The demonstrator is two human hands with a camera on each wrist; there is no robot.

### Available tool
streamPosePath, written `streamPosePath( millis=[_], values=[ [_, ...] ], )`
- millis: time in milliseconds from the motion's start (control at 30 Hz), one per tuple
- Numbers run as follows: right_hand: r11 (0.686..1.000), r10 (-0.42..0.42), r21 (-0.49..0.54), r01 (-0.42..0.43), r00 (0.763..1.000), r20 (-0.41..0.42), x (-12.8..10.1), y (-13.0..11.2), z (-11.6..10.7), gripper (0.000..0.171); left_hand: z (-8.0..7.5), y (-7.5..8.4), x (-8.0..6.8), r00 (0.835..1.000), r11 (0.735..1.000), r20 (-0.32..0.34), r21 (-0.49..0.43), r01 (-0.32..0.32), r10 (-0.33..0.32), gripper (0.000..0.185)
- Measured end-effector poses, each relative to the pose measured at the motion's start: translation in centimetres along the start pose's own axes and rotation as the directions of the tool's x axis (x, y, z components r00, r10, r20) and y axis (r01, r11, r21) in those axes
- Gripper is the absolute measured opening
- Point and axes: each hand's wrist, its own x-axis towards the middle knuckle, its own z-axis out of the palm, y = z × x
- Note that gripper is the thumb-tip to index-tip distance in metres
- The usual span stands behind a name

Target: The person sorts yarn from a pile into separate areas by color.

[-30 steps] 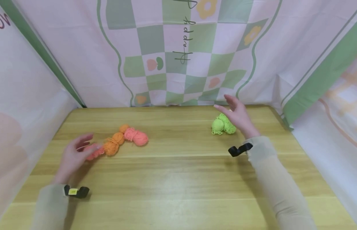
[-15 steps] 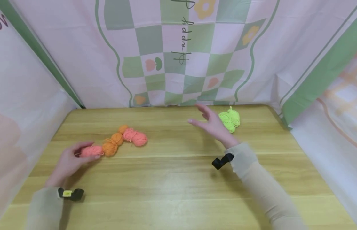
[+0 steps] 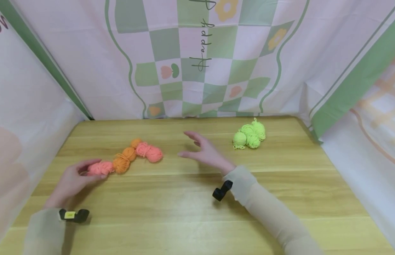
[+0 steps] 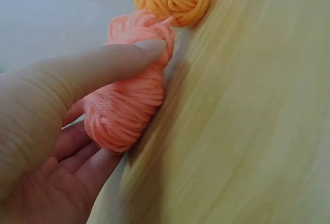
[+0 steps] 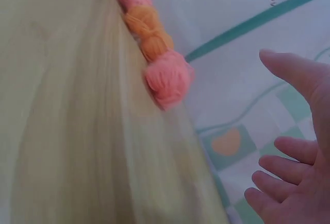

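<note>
My left hand [image 3: 71, 179] holds a small pink yarn skein [image 3: 102, 168] at the left of the table. In the left wrist view its thumb lies over the skein [image 4: 129, 103] and its fingers curl round the far side and underneath. Orange yarn balls [image 3: 123, 161] sit against that skein, in a row running back to a second pink yarn skein [image 3: 149, 152]. My right hand [image 3: 205, 152] is over the table's middle, to the right of this second skein. Its thumb and fingers are spread, with nothing between them.
Light green yarn balls [image 3: 250, 134] lie clustered at the back right of the wooden table [image 3: 184, 212]. A patterned cloth [image 3: 197, 85] hangs behind the table's back edge, with more cloth along both sides.
My right hand has moved from the green yarn leftward and toward me, uncovering the green cluster. My left hand has settled round the left pink skein, now gripping it.
</note>
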Motion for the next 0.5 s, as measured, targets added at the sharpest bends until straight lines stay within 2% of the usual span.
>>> streamPosePath(
  millis=[300,500],
  values=[
    [1.0,-0.026,0.01,0.025,0.996,0.086,1.4,-0.6,3.8,0.09,0.1,-0.1,0.1,0.997,0.997,-0.015,0.021,0.07,-0.07,0.076],
    [1.0,-0.012,-0.005,0.013,0.996,0.093,2.7,-1.0,6.0,0.09,0.0,-0.1,0.1,0.999,0.999,-0.006,0.01,0.053,-0.053,0.074]
  ],
)
